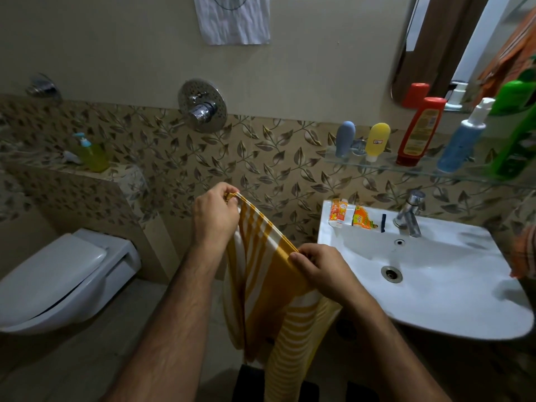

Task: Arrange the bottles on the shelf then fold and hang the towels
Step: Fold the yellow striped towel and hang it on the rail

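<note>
- Head view: a green liquid soap dispenser with a blue pump [92, 153] is seen on the tiled ledge at far left, above a white wall-hung toilet with its lid down [62, 275]; no label can be read on it.
- The left hand [215, 213] is raised and further from the camera, its fingers and thumb pinched on the upper corner of the yellow-and-white striped cloth towel [262, 274].
- The top edge of the towel is stretched between the hands and slopes down from upper left to lower right; the rest hangs below in layers towards the floor, just left of the basin.
- The right hand [320, 269] is lower and nearer the camera, pinching the other end of that edge between thumb and curled fingers.
- It is judged that the fold turns on this edge: one corner must be carried across to the other along its length.
- A white ceramic washbasin with a chrome tap [435, 303] lies right of the hands; orange and white sachets [352, 217] rest on its rim, the print too small to read.
- Above it, a clear glass wall shelf [406, 167] bears a grey-blue tube [345, 139], a yellow tube [377, 142], a red bottle [420, 132], a blue-and-white bottle [464, 140] and a green bottle [516, 132]; labels are present but illegible.
</note>
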### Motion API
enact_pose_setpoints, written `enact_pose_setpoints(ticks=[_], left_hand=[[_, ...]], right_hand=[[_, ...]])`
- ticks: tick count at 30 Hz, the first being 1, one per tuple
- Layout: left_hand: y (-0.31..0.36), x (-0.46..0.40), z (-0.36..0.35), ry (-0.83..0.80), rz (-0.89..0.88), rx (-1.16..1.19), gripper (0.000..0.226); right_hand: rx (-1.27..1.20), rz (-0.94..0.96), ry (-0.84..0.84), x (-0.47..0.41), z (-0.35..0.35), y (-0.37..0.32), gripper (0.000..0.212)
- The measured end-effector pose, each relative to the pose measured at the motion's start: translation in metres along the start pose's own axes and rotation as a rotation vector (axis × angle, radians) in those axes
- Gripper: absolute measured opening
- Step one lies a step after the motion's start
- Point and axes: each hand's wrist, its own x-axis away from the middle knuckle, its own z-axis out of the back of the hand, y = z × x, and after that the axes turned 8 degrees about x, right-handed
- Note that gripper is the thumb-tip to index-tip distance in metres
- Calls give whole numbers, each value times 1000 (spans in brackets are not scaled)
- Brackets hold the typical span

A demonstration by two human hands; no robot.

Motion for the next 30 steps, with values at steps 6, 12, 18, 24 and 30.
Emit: enact_pose_setpoints(ticks=[6,12,18,24,30], left_hand=[[-15,-1,-3,-80,56,-73,17],[-41,16,-18,-179,173,-24,17],[-56,47,-33,-244,178,238,52],[-41,60,-41,-629,-19,420,67],[-22,53,-43,-780,-83,335,26]], right_hand=[[249,17,198,5,17,9,21],[431,6,350,-5,16,-3,23],[458,-9,328,-11,6,-10,20],[478,173,230,-7,3,-7,19],[454,247,212,-1,7,-5,18]])
